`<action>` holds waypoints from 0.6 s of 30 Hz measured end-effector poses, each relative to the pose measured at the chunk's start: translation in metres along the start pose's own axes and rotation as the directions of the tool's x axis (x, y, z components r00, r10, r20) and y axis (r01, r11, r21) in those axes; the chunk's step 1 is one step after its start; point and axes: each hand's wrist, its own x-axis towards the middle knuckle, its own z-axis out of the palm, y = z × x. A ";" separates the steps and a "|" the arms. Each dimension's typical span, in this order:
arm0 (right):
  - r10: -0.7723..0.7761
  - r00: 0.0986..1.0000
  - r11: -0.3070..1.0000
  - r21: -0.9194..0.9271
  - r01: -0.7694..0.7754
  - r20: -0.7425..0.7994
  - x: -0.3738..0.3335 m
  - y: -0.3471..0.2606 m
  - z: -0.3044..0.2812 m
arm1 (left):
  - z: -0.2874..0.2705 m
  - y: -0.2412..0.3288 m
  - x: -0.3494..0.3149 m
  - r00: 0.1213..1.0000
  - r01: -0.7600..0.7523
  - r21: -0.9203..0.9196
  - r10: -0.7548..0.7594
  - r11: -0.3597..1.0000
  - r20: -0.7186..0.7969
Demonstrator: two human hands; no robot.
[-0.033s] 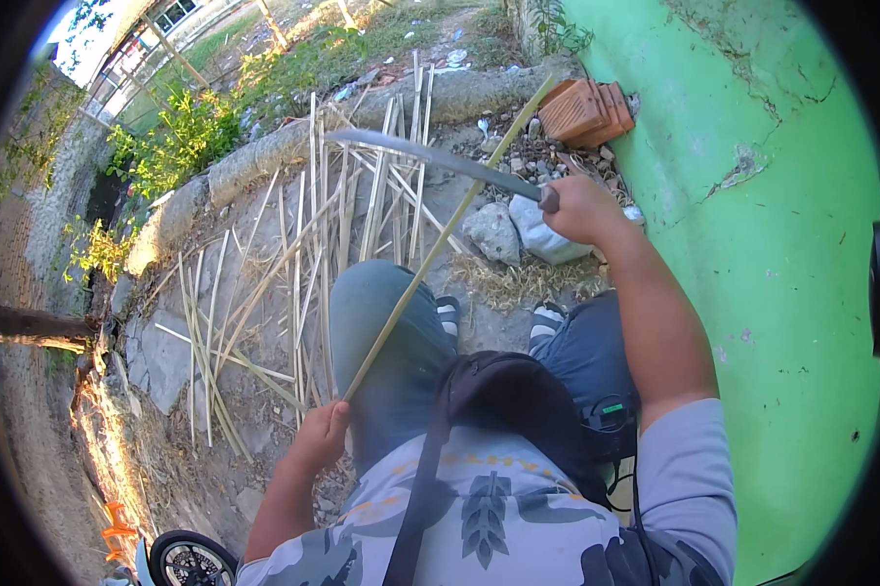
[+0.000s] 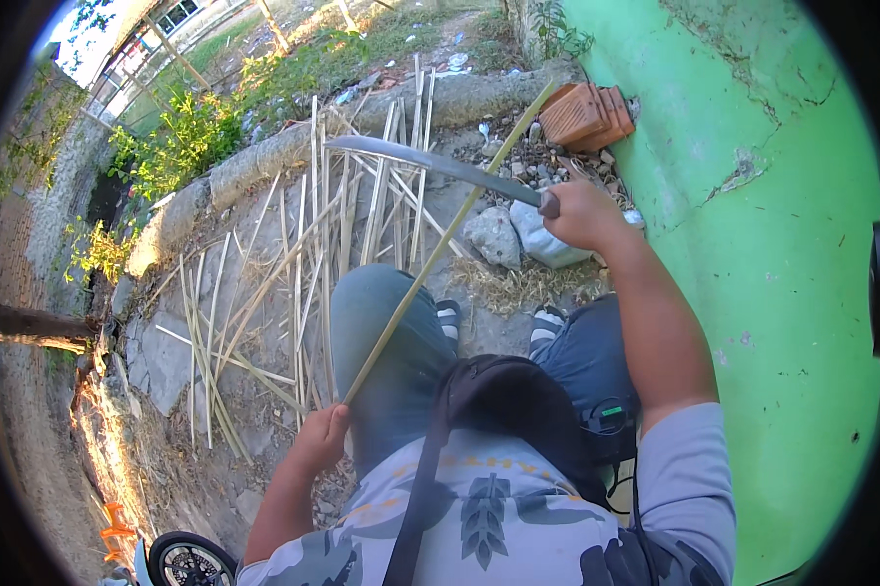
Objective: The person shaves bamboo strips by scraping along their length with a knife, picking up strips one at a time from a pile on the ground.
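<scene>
My right hand (image 2: pixel 586 213) is closed round the handle of a machete (image 2: pixel 410 156), whose curved grey blade points left. My left hand (image 2: pixel 320 439) pinches the near end of a long, thin bamboo strip (image 2: pixel 401 311) beside my left knee. From there the strip slants up and away to the right, its far end near the terracotta bricks. Near its upper part the blade crosses the strip; I cannot tell whether the edge presses into it. Many more bamboo strips (image 2: pixel 303 254) lie loosely across one another on the ground ahead and to the left.
A green wall (image 2: pixel 752 293) rises close on my right. Terracotta bricks (image 2: pixel 586 115), rubble and pale rocks (image 2: pixel 493 234) lie beside it. A low concrete kerb (image 2: pixel 254 168) runs across the far side. At the lower left is a motorbike wheel (image 2: pixel 194 565).
The machete blade sits slightly lower, its tip dipped a little. Both hands keep nearly the same place and the same hold.
</scene>
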 end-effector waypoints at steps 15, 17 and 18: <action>0.002 1.000 0.998 0.068 -0.003 0.023 0.029 0.019 0.041 | -0.002 -0.038 0.041 1.000 -0.013 -0.022 0.013 1.000 -0.002; -0.066 0.996 0.995 0.074 0.062 0.052 0.022 0.001 0.026 | 0.000 -0.034 0.034 1.000 -0.011 -0.037 0.011 0.999 0.001; -0.069 0.996 0.995 0.075 0.065 0.051 0.018 -0.007 0.019 | 0.001 -0.031 0.030 1.000 -0.010 -0.036 0.010 0.999 -0.002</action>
